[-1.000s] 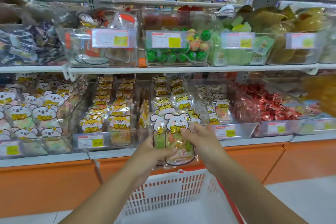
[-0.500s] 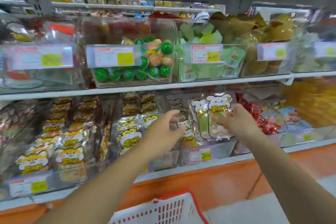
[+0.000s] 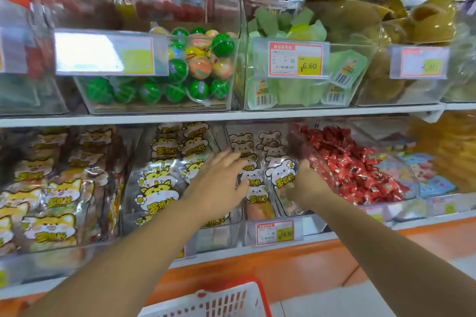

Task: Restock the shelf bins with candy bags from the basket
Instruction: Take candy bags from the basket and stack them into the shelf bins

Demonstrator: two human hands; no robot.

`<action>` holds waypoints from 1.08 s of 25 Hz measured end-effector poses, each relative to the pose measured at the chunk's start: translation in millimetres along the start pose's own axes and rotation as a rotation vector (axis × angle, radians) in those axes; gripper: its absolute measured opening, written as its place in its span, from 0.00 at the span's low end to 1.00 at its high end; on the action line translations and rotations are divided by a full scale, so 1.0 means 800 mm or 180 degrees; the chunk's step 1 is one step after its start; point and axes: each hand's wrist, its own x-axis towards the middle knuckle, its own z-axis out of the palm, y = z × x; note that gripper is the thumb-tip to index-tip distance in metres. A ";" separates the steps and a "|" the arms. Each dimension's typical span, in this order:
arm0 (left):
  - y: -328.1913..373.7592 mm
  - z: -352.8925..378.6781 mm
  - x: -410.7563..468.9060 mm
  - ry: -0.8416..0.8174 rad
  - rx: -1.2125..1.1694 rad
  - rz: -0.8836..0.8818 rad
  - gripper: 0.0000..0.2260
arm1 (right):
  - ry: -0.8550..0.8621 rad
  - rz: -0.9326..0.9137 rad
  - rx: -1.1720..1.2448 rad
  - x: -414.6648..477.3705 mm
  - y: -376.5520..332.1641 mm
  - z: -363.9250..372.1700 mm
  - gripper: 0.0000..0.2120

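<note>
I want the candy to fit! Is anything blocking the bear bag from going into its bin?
Nothing visible does. The right hand holds the bear bag inside its bin, above matching bags.

Basket (image 3: 224, 300) cut off by bottom edge, only far wall shows. Right hand (image 3: 306, 185) fingertips hidden behind candy bag (image 3: 282, 177). Price tag (image 3: 103, 53) washed out by glare, unreadable. Far-left upper bin (image 3: 25, 90) contents too blurred to tell.

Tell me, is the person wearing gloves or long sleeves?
No. The left grip and right grip wear no gloves; the left forearm and right forearm are bare, with no sleeves, watch or bracelet in view. Rings are too blurred to tell.
</note>
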 end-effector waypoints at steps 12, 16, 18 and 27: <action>0.086 0.006 0.053 -0.1816 0.1974 0.0345 0.12 | -0.0471 -0.1384 -0.3114 0.028 0.007 -0.009 0.42; 0.094 0.020 0.065 -0.2458 0.2449 0.0150 0.20 | -0.0588 -0.1524 -0.3017 0.031 0.011 -0.024 0.44; 0.093 0.020 0.063 -0.2533 0.2537 0.0150 0.20 | -0.0685 -0.1655 -0.2931 0.032 0.011 -0.024 0.44; 0.079 0.031 0.077 -0.2662 0.2719 0.0346 0.21 | -0.0640 -0.1616 -0.3072 0.037 0.011 -0.006 0.43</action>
